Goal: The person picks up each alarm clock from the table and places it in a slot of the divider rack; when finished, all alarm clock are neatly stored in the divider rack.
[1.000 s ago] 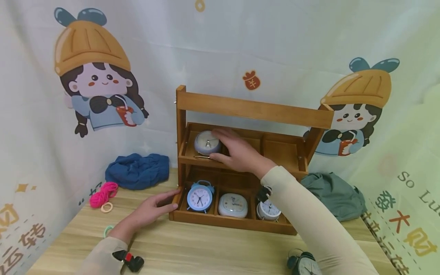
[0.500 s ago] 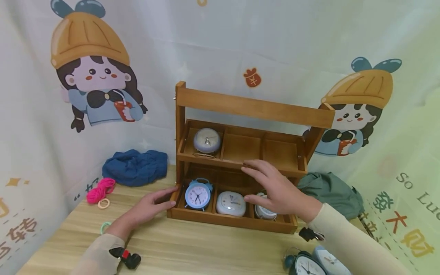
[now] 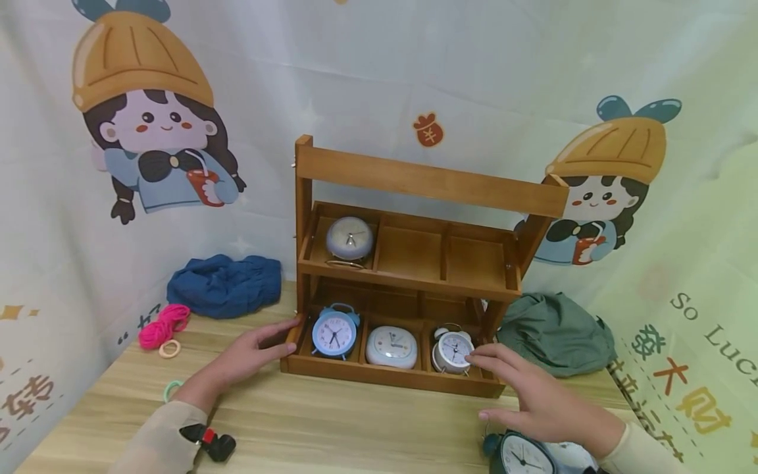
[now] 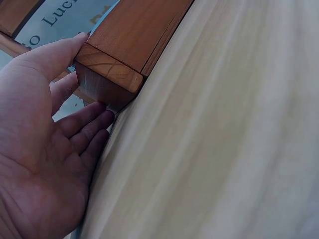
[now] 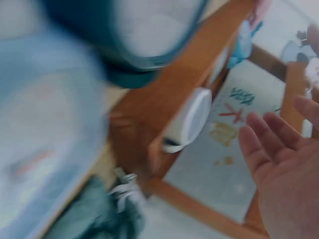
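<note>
A two-tier wooden rack [image 3: 426, 181] stands on the table. Its upper left compartment holds a lavender clock [image 3: 349, 238]. The lower tier holds a blue twin-bell clock [image 3: 333, 332], a white rounded clock [image 3: 391, 347] and a silver twin-bell clock [image 3: 453, 349]. My left hand [image 3: 260, 345] rests with straight fingers against the rack's lower left corner [image 4: 114, 64], seen close as my left hand [image 4: 45, 149] in the wrist view. My right hand [image 3: 515, 392] hovers open and holds nothing, just in front of the rack's right end, above a dark green clock [image 3: 524, 455]. The right wrist view is blurred and shows my right hand's palm [image 5: 284, 174] open.
A blue cloth [image 3: 225, 286] lies left of the rack and a green cloth [image 3: 556, 332] lies right of it. Pink yarn [image 3: 160, 326] and two hair rings [image 3: 169, 349] sit at the table's left. A pale blue object [image 3: 571, 454] lies beside the dark green clock. Printed fabric walls enclose the table.
My right hand let go of the lavender clock in the upper left compartment and drew back down and right, to above the table front. My left hand stayed at the rack's corner.
</note>
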`<action>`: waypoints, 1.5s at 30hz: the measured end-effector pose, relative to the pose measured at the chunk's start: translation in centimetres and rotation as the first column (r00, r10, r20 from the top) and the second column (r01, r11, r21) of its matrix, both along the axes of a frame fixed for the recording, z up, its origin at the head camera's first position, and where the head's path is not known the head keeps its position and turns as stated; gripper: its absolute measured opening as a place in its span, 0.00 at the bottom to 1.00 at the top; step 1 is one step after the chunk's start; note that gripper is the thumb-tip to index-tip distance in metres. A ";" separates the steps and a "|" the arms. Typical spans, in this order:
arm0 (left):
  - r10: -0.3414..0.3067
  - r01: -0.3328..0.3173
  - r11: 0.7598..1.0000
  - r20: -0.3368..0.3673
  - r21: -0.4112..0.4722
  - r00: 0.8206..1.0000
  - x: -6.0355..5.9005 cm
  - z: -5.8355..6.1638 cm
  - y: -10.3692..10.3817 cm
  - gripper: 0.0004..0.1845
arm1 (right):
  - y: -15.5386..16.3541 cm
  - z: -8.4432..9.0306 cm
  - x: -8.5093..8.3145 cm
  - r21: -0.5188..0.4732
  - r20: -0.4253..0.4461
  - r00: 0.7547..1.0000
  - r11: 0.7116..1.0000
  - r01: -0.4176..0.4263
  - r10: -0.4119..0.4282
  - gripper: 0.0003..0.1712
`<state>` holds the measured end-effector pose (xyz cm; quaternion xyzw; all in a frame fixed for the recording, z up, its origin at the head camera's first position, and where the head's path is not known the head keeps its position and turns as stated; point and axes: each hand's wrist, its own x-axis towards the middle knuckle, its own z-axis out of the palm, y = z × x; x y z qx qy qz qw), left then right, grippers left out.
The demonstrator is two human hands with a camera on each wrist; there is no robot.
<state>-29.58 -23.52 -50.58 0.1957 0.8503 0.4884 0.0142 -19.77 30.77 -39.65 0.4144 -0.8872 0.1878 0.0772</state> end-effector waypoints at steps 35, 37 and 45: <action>0.008 -0.008 1.000 0.011 -0.013 1.000 -0.1 0.1 0.2 0.34 | 5.3 -3.5 1.4 0.043 0.564 0.809 0.973 -0.226 0.163 0.42; 0.010 -0.010 1.000 0.015 -0.009 1.000 0.0 0.1 0.2 0.34 | 5.1 -3.5 1.4 0.054 0.544 0.825 0.975 -0.217 0.154 0.42; 0.021 -0.021 1.000 0.024 -0.018 0.999 -0.1 -0.1 0.1 0.33 | 3.5 -3.3 1.0 0.122 0.385 0.918 0.980 -0.156 0.098 0.42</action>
